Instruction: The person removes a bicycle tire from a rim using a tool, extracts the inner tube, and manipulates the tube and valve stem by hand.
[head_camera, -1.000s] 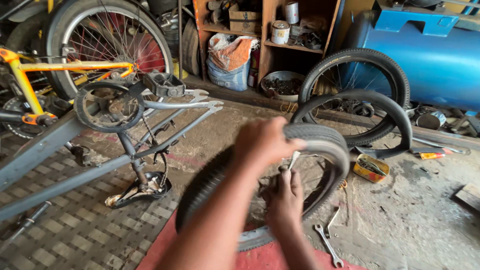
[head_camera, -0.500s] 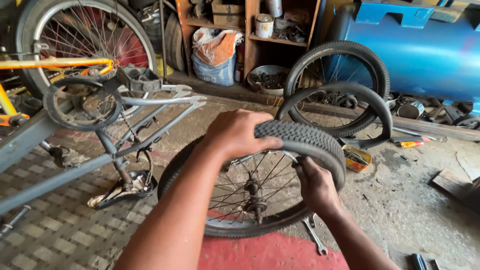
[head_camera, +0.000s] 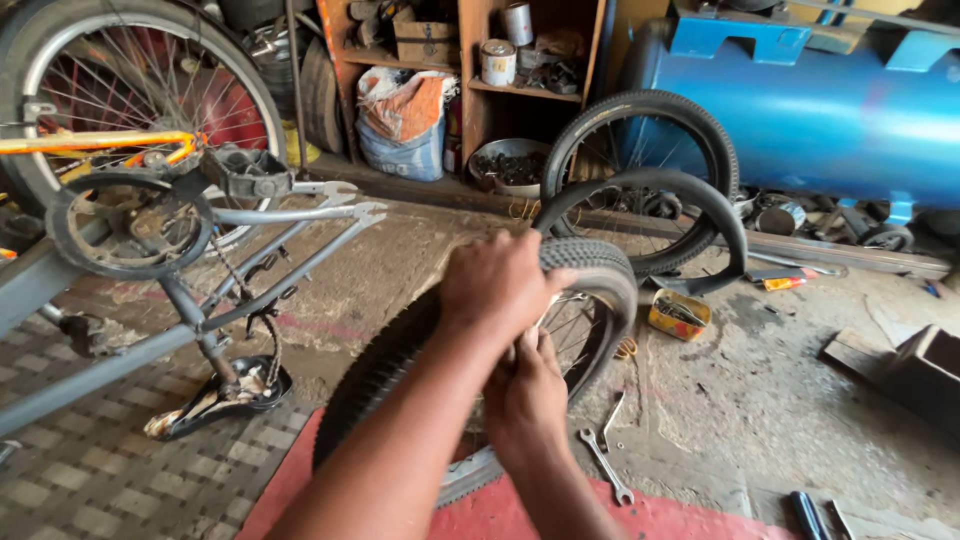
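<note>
A bicycle wheel with a black knobbly tyre (head_camera: 395, 365) and silver spokes stands upright on a red mat (head_camera: 690, 520) in front of me. My left hand (head_camera: 497, 287) is clamped over the top of the tyre, fingers curled onto the tread. Just below it, my right hand (head_camera: 524, 392) presses against the tyre's side wall by the rim, with fingers and thumb closed on the tyre's edge. My forearms hide the hub and much of the rim.
An upside-down grey bicycle frame (head_camera: 250, 300) with crank and saddle stands at the left. A second wheel (head_camera: 640, 140) and a loose tyre (head_camera: 700, 200) lean by a blue tank (head_camera: 820, 110). Spanners (head_camera: 605, 465) and a yellow tin (head_camera: 678, 315) lie on the floor.
My right hand has moved from the tyre's right side to just under my left hand. The left hand stays on top of the tyre.
</note>
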